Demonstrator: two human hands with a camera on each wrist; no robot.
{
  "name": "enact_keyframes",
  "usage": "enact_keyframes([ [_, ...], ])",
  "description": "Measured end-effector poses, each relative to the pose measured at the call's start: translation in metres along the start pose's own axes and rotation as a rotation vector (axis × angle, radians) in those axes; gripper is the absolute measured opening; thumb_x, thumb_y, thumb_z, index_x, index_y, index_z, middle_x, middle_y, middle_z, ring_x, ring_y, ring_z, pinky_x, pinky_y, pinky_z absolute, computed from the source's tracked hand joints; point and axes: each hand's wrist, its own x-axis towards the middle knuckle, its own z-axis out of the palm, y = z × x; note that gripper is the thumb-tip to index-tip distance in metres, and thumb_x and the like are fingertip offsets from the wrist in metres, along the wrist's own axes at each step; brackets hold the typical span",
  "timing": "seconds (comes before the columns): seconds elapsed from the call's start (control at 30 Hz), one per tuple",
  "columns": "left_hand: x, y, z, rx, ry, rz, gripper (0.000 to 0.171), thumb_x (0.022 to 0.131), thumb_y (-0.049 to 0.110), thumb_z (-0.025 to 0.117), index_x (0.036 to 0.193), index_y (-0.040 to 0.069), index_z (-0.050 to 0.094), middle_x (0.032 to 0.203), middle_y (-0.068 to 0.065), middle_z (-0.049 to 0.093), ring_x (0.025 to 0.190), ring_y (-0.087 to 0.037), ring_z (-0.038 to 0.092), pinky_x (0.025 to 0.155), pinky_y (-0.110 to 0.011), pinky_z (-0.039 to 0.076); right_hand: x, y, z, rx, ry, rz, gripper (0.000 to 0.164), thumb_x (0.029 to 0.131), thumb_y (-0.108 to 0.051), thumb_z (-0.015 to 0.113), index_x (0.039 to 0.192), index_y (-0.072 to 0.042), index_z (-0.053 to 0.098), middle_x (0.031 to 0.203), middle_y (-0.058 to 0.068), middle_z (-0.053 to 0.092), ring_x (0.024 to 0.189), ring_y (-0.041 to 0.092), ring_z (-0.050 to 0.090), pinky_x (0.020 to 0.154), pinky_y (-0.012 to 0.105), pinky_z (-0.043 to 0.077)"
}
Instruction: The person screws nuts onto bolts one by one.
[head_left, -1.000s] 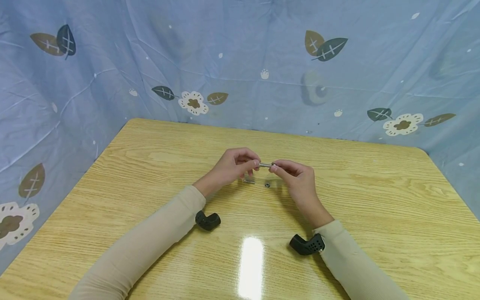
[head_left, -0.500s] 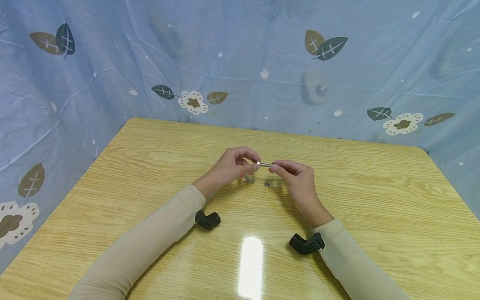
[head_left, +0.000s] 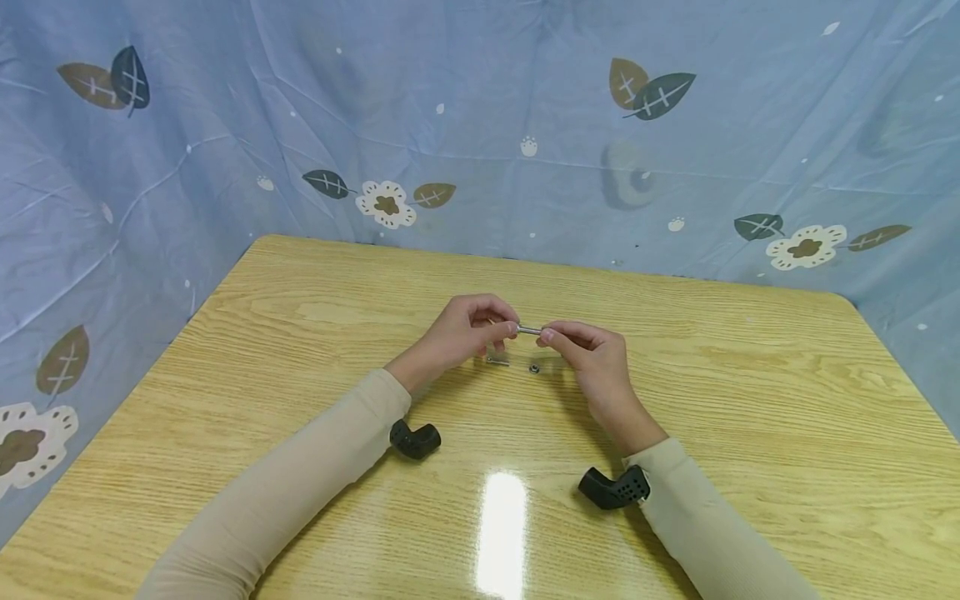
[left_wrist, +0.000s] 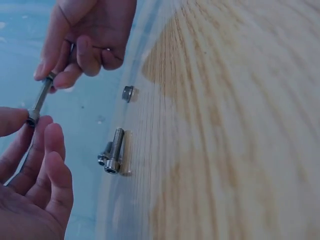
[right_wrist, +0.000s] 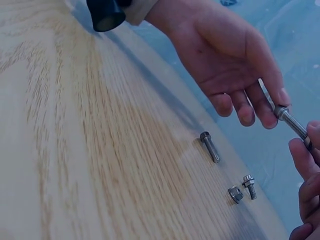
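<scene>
A silver socket-head bolt (head_left: 529, 330) is held level between the two hands above the table. My left hand (head_left: 480, 329) pinches its head between thumb and fingers, and the socket end shows in the left wrist view. At the other end, my right hand (head_left: 596, 354) pinches the tip, where a small nut (left_wrist: 51, 76) is partly hidden by the fingertips. Below on the table lie a loose bolt (right_wrist: 210, 147), a shorter bolt (right_wrist: 250, 187) and a flanged nut (right_wrist: 235, 195). The right wrist view cuts off part of the right hand.
The wood-grain table (head_left: 300, 333) carries a bright light reflection near its front. A blue patterned cloth (head_left: 480, 125) hangs behind and beside it. Black wrist cameras (head_left: 415, 440) are worn on both sleeves.
My left thumb and fingers shift on the bolt head, which shows more half a second ago and is mostly covered now. The right hand barely moves; the loose parts stay put.
</scene>
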Motion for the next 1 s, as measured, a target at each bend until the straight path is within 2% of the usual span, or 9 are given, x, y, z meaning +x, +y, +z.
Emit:
enact_keyframes([
  [0.23, -0.0018, 0.0008, -0.0008, 0.016, -0.009, -0.008, 0.013, 0.093, 0.019, 0.066, 0.106, 0.016, 0.067, 0.104, -0.004, 0.065, 0.089, -0.037, 0.064, 0.063, -0.035, 0.048, -0.0002, -0.0009, -0.0008, 0.003, -0.018, 0.051, 0.048, 0.09, -0.034, 0.069, 0.118, 0.005, 0.065, 0.084, -0.015, 0.072, 0.097, 0.008, 0.063, 0.085, 0.022, 0.048],
  [0.43, -0.0004, 0.0015, -0.001, 0.018, -0.041, -0.03, 0.017, 0.096, 0.023, 0.061, 0.109, 0.013, 0.065, 0.107, -0.011, 0.064, 0.083, -0.036, 0.064, 0.058, -0.034, 0.048, -0.0008, -0.0029, -0.0003, -0.002, -0.017, 0.075, 0.047, 0.09, -0.035, 0.069, 0.117, 0.003, 0.066, 0.083, -0.015, 0.072, 0.095, 0.009, 0.061, 0.074, 0.025, 0.044],
  [0.7, 0.0001, 0.0022, 0.0, 0.029, -0.017, -0.057, 0.014, 0.097, 0.023, 0.06, 0.105, 0.014, 0.066, 0.104, -0.018, 0.068, 0.079, -0.033, 0.065, 0.059, -0.033, 0.049, 0.0003, -0.0011, -0.001, -0.005, -0.016, 0.076, 0.048, 0.09, -0.036, 0.069, 0.119, 0.003, 0.065, 0.083, -0.015, 0.072, 0.096, 0.018, 0.06, 0.071, 0.024, 0.044],
  [0.83, 0.0, 0.0028, 0.0001, 0.027, -0.006, -0.048, 0.012, 0.096, 0.02, 0.062, 0.105, 0.013, 0.067, 0.103, -0.015, 0.067, 0.079, -0.034, 0.064, 0.058, -0.033, 0.048, 0.0005, -0.0015, -0.0007, 0.0, -0.012, 0.083, 0.046, 0.09, -0.035, 0.069, 0.118, 0.003, 0.066, 0.082, -0.015, 0.072, 0.095, 0.019, 0.059, 0.071, 0.024, 0.043],
  [1.0, -0.0003, 0.0027, -0.0007, 0.024, -0.009, -0.027, 0.014, 0.093, 0.018, 0.065, 0.106, 0.013, 0.066, 0.101, -0.006, 0.065, 0.081, -0.037, 0.062, 0.058, -0.034, 0.048, 0.001, -0.0009, -0.0008, 0.003, -0.013, 0.102, 0.046, 0.09, -0.034, 0.068, 0.118, 0.002, 0.066, 0.082, -0.016, 0.071, 0.094, 0.01, 0.061, 0.074, 0.025, 0.045],
])
